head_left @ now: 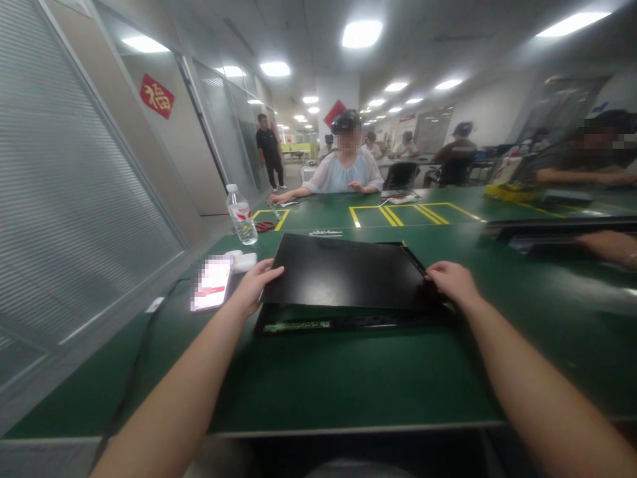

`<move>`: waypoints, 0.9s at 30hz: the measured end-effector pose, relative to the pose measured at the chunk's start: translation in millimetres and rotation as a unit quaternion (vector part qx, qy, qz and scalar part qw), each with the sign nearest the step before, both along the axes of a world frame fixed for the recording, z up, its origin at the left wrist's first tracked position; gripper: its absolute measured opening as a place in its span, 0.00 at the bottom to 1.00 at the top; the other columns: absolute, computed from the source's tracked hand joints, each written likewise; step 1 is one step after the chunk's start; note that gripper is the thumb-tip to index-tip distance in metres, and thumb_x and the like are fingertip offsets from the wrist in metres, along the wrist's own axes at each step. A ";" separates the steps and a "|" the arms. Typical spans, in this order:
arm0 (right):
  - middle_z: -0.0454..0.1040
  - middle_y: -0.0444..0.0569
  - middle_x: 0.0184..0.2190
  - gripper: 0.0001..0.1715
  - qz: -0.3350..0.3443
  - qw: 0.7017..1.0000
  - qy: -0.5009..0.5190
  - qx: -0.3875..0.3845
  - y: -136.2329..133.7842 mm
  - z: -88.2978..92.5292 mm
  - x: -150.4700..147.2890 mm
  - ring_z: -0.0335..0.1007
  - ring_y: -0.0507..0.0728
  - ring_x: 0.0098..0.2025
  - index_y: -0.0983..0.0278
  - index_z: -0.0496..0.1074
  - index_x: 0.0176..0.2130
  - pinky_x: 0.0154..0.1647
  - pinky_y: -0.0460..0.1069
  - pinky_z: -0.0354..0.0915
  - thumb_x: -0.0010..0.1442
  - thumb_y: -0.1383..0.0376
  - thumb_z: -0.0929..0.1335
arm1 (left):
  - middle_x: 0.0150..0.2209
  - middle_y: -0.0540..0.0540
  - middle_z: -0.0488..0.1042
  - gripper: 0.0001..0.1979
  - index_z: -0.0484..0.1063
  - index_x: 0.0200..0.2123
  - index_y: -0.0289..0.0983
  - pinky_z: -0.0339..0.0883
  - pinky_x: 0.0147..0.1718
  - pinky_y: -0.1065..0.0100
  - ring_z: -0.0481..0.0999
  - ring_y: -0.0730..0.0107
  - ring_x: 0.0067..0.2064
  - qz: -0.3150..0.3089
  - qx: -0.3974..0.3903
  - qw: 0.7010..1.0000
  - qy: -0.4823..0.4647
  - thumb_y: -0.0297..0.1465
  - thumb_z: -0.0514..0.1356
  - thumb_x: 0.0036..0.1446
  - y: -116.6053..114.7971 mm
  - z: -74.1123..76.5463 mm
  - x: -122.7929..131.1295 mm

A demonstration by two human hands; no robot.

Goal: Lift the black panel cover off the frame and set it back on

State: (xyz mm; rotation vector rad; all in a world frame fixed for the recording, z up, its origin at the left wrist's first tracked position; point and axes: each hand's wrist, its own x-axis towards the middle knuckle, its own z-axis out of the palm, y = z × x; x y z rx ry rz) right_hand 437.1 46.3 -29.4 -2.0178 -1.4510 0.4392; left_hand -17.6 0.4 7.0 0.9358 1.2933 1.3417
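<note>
– Fingers first. How set?
– On the left hand (pixel 259 280), gripping the left edge of a black panel (pixel 338 272), thumb on top. On the right hand (pixel 452 282), bunched close at the right rim of a black frame (pixel 378 323) beneath; cannot tell whether pinching.
– And the panel, lying which way?
– Across the frame, between both hands, broad shiny face up. Long axis left to right, short ends toward the hands. Near strip of the frame visible in front.
– Underneath?
– A green surface (pixel 358 392), marked with yellow tape (pixel 354 218) on the far part. To the left, a lit phone (pixel 213 284), a white case (pixel 245 263), a water bottle (pixel 242 216) and red scissors (pixel 265 226).
– Farther out?
– Opposite, a seated person (pixel 344 172). Beyond, ceiling lights (pixel 361 34); leftward, blinds (pixel 74 166) and a red sign (pixel 157 96).
</note>
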 end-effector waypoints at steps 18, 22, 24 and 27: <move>0.83 0.57 0.43 0.17 -0.030 0.992 0.122 0.020 13.1 -9.5 7.4 0.78 0.65 0.48 0.64 0.82 0.39 0.46 0.53 0.71 0.58 0.56 0.68 | 0.41 0.44 0.83 0.33 0.70 0.48 0.40 0.77 0.42 0.58 0.83 0.53 0.44 -0.025 0.111 0.993 -0.002 0.34 0.75 0.36 -8.2 5.8 7.1; 0.82 0.56 0.46 0.17 -0.015 0.975 0.219 0.036 10.6 -10.1 3.2 0.78 0.63 0.48 0.63 0.82 0.39 0.42 0.51 0.71 0.57 0.56 0.69 | 0.42 0.44 0.83 0.33 0.70 0.49 0.41 0.77 0.41 0.58 0.83 0.52 0.44 -0.017 0.112 0.994 0.006 0.35 0.75 0.37 -8.5 5.6 6.1; 0.82 0.55 0.46 0.16 -0.015 0.966 0.250 0.057 10.8 -8.0 3.2 0.77 0.63 0.48 0.63 0.81 0.39 0.42 0.51 0.71 0.55 0.57 0.70 | 0.42 0.44 0.83 0.34 0.71 0.50 0.41 0.77 0.42 0.59 0.83 0.53 0.44 -0.012 0.115 0.993 -0.002 0.35 0.75 0.37 -6.9 4.4 3.6; 0.82 0.54 0.41 0.20 0.004 0.945 0.317 0.085 9.9 -0.3 3.6 0.78 0.63 0.45 0.63 0.80 0.43 0.42 0.53 0.72 0.54 0.57 0.70 | 0.44 0.44 0.83 0.34 0.72 0.51 0.40 0.77 0.41 0.60 0.83 0.53 0.43 -0.004 0.120 0.992 -0.022 0.35 0.75 0.37 -3.2 1.8 -1.5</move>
